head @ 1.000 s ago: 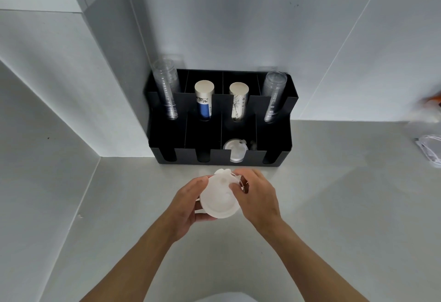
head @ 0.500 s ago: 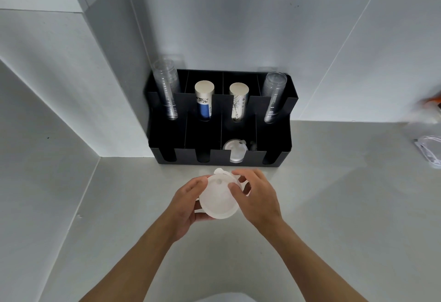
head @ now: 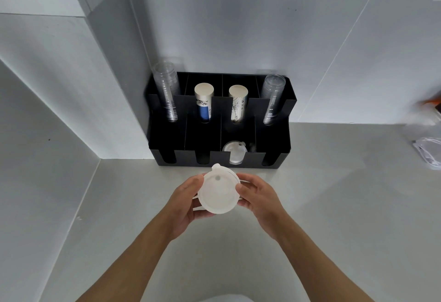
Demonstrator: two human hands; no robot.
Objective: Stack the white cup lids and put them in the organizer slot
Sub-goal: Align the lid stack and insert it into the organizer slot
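Lid stack (head: pixel 218 193) lifted slightly; two hands (head: pixel 183 202) (head: pixel 259 197) clamp it; one lid (head: pixel 235 152) in organizer (head: pixel 274 134).

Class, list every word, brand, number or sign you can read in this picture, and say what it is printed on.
None can be read.
Blue-and-white paper cup stack: dark printed pattern and small marks, too blurred to read.
Patterned paper cup stack: line drawings and small round marks, too small to read.
White cup lids in both hands: no print visible.
Black organizer: no label visible.

White lids (head: pixel 218 194), black organizer (head: pixel 272 144), grey counter (head: pixel 334 206)
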